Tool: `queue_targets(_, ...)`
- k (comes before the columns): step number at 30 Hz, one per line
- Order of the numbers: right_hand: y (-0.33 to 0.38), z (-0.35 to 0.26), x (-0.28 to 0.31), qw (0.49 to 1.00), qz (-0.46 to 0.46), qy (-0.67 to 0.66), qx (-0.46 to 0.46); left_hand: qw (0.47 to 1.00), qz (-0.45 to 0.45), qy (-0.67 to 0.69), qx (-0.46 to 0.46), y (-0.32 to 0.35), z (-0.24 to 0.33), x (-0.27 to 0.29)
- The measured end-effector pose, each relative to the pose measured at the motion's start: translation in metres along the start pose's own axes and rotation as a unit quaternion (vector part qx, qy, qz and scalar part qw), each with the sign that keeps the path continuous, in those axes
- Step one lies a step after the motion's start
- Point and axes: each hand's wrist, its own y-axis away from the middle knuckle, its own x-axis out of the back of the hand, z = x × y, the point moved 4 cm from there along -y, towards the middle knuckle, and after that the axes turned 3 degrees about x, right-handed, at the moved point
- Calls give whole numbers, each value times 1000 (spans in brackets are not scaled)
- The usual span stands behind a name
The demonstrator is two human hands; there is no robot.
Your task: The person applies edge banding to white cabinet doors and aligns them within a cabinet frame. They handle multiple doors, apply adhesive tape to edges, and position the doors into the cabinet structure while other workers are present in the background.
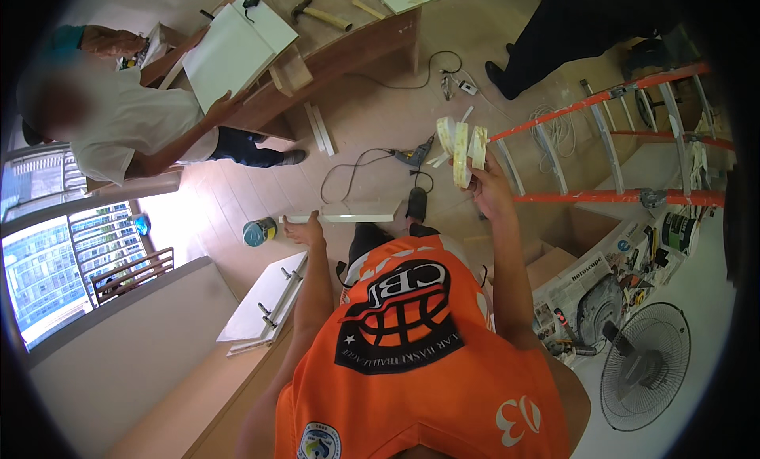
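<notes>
My right hand [492, 191] is raised at the centre right, its fingers closed on several pale, yellow-marked tape rolls [461, 152]. Loose strip ends stick out beside the rolls. At the centre left, my left hand [305, 231] grips a narrow white board [356, 213] near its left end. The board lies crosswise in front of my legs. Just left of that hand stands a teal can [259, 232] on the floor. Beyond the board lies a corded power drill [416, 152].
An orange ladder [602, 118] lies across the right side. Nearby are a fan [645, 365] and a newspaper [582, 281] under tools. White panels [265, 300] rest at left. A person in white [150, 126] handles a panel at a bench with a hammer [321, 15]; another person [570, 39] stands far right.
</notes>
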Motion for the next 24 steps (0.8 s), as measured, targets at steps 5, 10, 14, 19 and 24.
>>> queue_targets(5, -6, 7, -7, 999, -26, 30, -22, 947, -116, 219, 206, 4, 9, 1)
queue_targets(10, -5, 33, 1, 996, -14, 60, -67, 933, -153, 225, 235, -39, -12, 11)
queue_targets(14, 1, 60, 25, 992, 11, 66, -111, 921, -224, 202, 245, -63, -33, -3)
queue_targets(19, -4, 116, 59, 983, 50, 107, -137, 918, -211, 192, 275, -68, -55, -16)
queue_targets(24, -9, 134, 59, 983, 76, 89, -143, 936, -164, 156, 269, -55, -43, -7)
